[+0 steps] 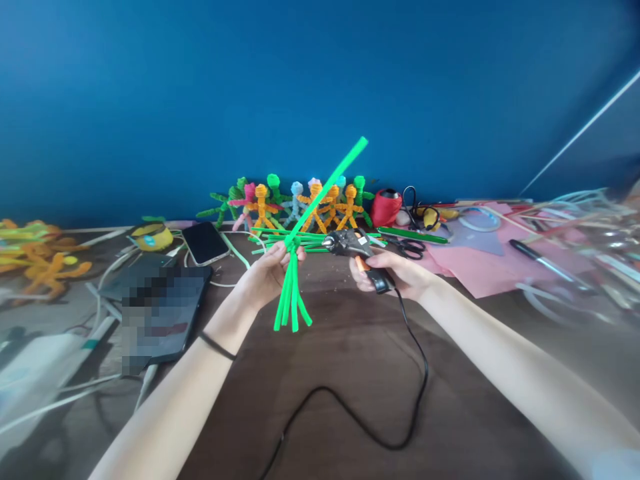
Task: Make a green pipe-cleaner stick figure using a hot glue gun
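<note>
Head view: where are the edges, and where is there room to move?

A blue wall (300, 80) closes off the back. Before it, the dark brown tabletop (340, 347) opens between the forearms, with a black cord (426, 371) looping across; clutter crowds both sides.

What lies on the surface?

Pink sheets (480, 280) spread at the right. A dark tablet (193, 313) lies at the left, with a phone (205, 243) just beyond it. Fuzzy figures (261, 207) in orange, green, pink and pale blue line up by the wall, a red roll (386, 208) near their right end. Scissors (413, 249) rest close to the sheets.

And the hands?

The left hand (280, 263) is pinched on green strips (290, 293), held up at the centre: one long length slants up to the right, several short ends splay downward. The right hand (385, 270) is wrapped round the handle of a glue gun (350, 243), its nozzle toward the strips but apart from them.

What is hard to make out?

Both far sides blur, pixel blocks mask part of the tablet, the cord leaves the bottom edge, and fingers partly cover where the strips meet.
</note>
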{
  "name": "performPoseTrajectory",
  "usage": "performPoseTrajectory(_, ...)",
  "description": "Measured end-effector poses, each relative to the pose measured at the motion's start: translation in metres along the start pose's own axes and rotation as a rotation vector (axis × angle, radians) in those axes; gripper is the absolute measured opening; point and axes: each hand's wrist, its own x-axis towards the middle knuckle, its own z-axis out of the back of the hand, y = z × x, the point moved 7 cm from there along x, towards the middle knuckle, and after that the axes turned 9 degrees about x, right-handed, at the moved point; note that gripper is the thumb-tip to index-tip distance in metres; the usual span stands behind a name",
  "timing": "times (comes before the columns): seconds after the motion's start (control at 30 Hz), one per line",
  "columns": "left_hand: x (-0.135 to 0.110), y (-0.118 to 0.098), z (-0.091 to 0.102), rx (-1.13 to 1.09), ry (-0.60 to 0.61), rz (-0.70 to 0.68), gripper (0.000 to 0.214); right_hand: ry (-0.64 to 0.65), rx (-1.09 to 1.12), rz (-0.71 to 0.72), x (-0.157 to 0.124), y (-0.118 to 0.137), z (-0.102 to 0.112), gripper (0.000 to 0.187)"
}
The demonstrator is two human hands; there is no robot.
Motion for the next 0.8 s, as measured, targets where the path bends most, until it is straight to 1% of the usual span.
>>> performPoseTrajectory(0.13, -0.002, 0.003, -0.005, -0.003, -0.003, 0.03, 0.027, 0.024, -0.062, 0.093, -0.001, 0.005, -0.01, 0.015)
performPoseTrajectory(0.27, -0.004, 0.004, -0.009, -0.024, 0.016, 0.032, 0.026, -0.017, -0.123, 0.168, -0.002, 0.009, -0.006, 0.017)
performPoseTrajectory(0.33, -0.004, 0.005, -0.012, -0.035, 0.06, 0.025, 0.024, -0.03, -0.138, 0.174, -0.002, 0.01, -0.005, 0.016)
performPoseTrajectory(0.43, -0.006, 0.006, -0.017, -0.041, 0.124, 0.021, 0.022, -0.003, -0.134, 0.163, -0.001, 0.008, -0.008, 0.014)
performPoseTrajectory(0.53, -0.008, 0.008, -0.018, -0.043, 0.11, 0.038, 0.022, -0.001, -0.113, 0.156, -0.001, 0.006, -0.013, 0.012)
performPoseTrajectory(0.6, -0.009, 0.009, -0.019, -0.043, 0.09, 0.058, 0.021, -0.021, -0.122, 0.159, -0.001, 0.006, -0.014, 0.016)
performPoseTrajectory(0.67, -0.01, 0.011, -0.021, -0.048, 0.097, 0.07, 0.02, -0.05, -0.147, 0.169, -0.001, 0.006, -0.014, 0.021)
performPoseTrajectory(0.8, -0.01, 0.013, -0.027, -0.062, 0.173, 0.07, 0.018, -0.101, -0.192, 0.193, -0.001, 0.008, -0.013, 0.025)
